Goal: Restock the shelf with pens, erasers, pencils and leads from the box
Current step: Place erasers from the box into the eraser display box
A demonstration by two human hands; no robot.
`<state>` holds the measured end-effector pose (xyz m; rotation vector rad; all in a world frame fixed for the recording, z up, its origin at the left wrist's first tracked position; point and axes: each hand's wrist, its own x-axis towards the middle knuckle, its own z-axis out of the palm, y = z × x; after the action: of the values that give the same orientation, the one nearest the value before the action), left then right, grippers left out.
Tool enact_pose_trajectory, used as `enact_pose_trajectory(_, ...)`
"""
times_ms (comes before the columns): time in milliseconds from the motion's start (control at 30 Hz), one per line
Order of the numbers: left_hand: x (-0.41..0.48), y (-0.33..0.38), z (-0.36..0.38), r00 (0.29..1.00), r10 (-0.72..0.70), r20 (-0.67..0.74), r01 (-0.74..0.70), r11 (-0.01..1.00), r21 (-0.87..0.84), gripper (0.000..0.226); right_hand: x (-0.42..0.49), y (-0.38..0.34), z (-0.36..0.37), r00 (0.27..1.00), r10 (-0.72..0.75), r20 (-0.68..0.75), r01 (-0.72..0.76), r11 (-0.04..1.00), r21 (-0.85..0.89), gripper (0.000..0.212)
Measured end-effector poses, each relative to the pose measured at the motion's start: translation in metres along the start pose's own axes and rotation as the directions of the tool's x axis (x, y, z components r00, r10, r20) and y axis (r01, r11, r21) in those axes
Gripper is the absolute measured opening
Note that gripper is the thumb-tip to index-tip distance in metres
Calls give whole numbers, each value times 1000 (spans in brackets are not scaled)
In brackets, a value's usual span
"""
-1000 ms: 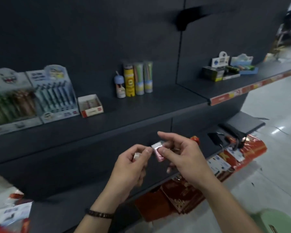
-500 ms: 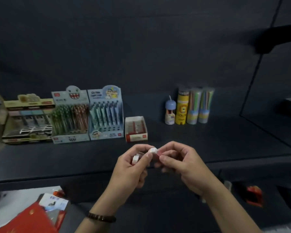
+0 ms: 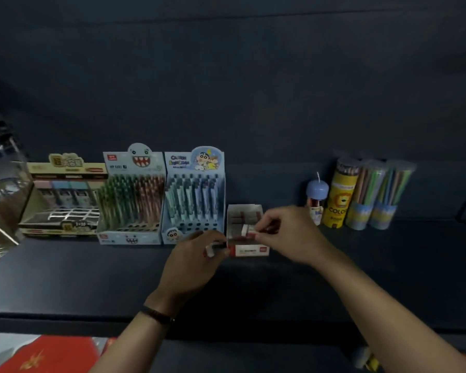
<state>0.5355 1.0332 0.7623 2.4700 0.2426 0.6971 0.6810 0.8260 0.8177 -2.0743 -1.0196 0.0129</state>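
A small white and red eraser box stands open on the dark shelf, with several erasers inside. My right hand pinches a small white and pink eraser over the box. To the box's left, my left hand grips another small white eraser close to the box's front corner. Left of the box stand two pen display boxes, one light blue with a cartoon and one with a toothy monster face.
A beige display box stands at the far left beside a clear plastic case. Right of the eraser box stand a blue-capped tube, a yellow pencil tube and two clear pencil tubes. A red box lies below left.
My view swung left from the aisle to face the shelf. Both hands moved forward from mid-air to the eraser box, each still holding an eraser.
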Motion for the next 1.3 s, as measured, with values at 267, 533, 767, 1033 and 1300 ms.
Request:
enact_pose_trajectory(267, 20, -23, 17, 996, 16, 83, -17, 1000, 20, 14, 62, 4, 26, 939, 78, 334, 22, 958, -286, 8)
enact_pose_trajectory(533, 22, -27, 18, 995, -38, 90, 40, 999, -29, 12, 69, 11, 50, 929, 139, 343, -29, 951, -307, 9)
enact_pose_trajectory(767, 21, -25, 8, 994, -91, 57, 102, 966, -236, 21, 66, 8, 40, 920, 119, 374, 8, 947, -321, 11)
enact_pose_trajectory(1033, 19, -11, -11, 958, -180, 222, 272, 335, -902, 20, -1, -37, 43, 985, 64, -159, -28, 976, 218, 5)
enact_pose_trajectory(1300, 23, 32, -1, 924, -240, 296, 285, -79, -955, 23, -21, -52, 73, 948, 115, -297, -52, 976, 210, 26)
